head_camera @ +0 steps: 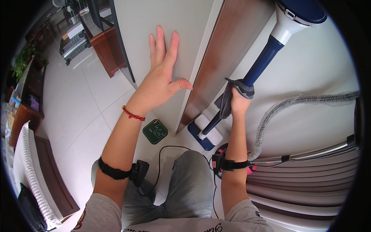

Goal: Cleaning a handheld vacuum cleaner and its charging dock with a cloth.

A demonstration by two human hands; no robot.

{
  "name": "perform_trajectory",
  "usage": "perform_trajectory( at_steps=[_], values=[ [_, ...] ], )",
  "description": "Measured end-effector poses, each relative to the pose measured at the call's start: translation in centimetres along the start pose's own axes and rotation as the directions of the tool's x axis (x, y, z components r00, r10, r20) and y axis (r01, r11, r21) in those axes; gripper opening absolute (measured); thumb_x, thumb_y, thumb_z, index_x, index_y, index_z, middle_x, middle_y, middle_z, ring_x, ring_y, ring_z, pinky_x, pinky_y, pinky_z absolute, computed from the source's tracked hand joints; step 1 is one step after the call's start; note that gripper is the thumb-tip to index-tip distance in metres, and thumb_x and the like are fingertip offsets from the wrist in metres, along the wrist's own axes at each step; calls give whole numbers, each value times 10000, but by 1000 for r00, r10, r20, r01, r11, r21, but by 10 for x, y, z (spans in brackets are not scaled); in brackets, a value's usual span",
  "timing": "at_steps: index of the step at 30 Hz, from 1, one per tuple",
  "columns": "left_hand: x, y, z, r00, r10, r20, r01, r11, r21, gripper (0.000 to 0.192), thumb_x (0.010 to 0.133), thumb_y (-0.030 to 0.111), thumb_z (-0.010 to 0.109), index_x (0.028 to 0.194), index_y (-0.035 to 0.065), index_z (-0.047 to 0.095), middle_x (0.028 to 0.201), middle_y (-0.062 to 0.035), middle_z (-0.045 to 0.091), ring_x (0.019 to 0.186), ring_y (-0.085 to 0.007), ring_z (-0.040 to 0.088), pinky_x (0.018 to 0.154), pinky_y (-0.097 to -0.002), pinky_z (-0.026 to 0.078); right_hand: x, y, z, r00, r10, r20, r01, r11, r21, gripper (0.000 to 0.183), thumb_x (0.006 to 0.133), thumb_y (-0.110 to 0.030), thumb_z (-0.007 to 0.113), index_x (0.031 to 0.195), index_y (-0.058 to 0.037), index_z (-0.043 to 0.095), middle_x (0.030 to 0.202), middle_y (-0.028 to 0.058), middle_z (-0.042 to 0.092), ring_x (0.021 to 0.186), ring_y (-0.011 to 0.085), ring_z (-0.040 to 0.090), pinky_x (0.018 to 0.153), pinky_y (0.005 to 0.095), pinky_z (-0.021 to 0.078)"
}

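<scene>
My right hand (241, 101) is closed around a grey cloth (224, 101) wrapped about the dark blue pole (263, 61) of a standing appliance. The pole leans across the view, from a white collar (282, 27) and blue head (304, 10) at the top right down to a blue and white base (205, 132) on the floor. My left hand (162, 69) holds nothing. Its fingers are spread in front of a pale panel (136, 26), and whether it touches the panel cannot be told. A brown wooden board (226, 43) stands between the hands.
A dark green square scale (155, 131) lies on the tiled floor. To the right, a ribbed hose (268, 121) in clear plastic and metal poles (313, 152) run before grey pleated folds (304, 179). Wooden cabinets (107, 49) and a suitcase (74, 43) stand at the left.
</scene>
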State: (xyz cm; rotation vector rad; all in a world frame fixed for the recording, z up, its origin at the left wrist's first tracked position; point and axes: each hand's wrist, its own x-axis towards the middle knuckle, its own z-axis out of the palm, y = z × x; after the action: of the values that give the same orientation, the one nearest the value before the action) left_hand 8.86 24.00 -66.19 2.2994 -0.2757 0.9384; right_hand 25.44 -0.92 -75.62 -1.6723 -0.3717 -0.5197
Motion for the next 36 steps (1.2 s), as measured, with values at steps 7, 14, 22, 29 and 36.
perform_trajectory(
  at_steps=[7, 14, 22, 29, 36],
  values=[
    [3, 0, -1, 1000, 4, -1, -4, 1000, 18, 1226, 726, 631, 728, 1616, 171, 21, 1632, -234, -216, 1469, -546, -163, 1177, -627, 153, -4, 6, 0, 1000, -15, 19, 16, 999, -33, 141, 737, -46, 723, 859, -4, 666, 828, 86, 683, 772, 217, 656, 766, 341, 522],
    [-9, -1, 0, 1000, 13, -7, -13, 1000, 0, 1228, 724, 612, 743, 1616, 169, 25, 1632, -234, -217, 1466, -555, -159, 1177, -631, 149, -19, 21, 2, 1000, -7, -3, 7, 1000, -28, 156, 731, -57, 744, 859, -8, 669, 843, 83, 685, 785, 217, 659, 777, 344, 520],
    [-11, -1, 0, 1000, 13, -8, -13, 1000, 1, 1226, 721, 558, 779, 1616, 158, 41, 1631, -234, -218, 1464, -559, -158, 1178, -635, 145, -26, 28, 2, 994, -104, 29, 107, 989, -106, 83, 811, -61, 683, 869, -5, 662, 808, 72, 675, 754, 185, 642, 735, 329, 518],
    [-12, -1, 0, 1000, 17, -12, -17, 1000, -3, 1227, 718, 513, 802, 1616, 161, 45, 1632, -232, -217, 1465, -561, -155, 1180, -634, 141, -32, 29, 3, 996, -88, 6, 88, 990, -108, 100, 813, -66, 691, 877, 1, 657, 809, 76, 671, 759, 195, 642, 738, 332, 515],
    [-13, -1, 0, 1000, 23, -17, -23, 1000, -6, 1228, 714, 475, 822, 1616, 168, 46, 1633, -232, -213, 1465, -564, -148, 1182, -633, 137, -36, 34, 3, 995, -94, 28, 96, 991, -94, 99, 812, -67, 692, 877, -1, 656, 807, 69, 667, 753, 185, 636, 730, 329, 513]
  ],
)
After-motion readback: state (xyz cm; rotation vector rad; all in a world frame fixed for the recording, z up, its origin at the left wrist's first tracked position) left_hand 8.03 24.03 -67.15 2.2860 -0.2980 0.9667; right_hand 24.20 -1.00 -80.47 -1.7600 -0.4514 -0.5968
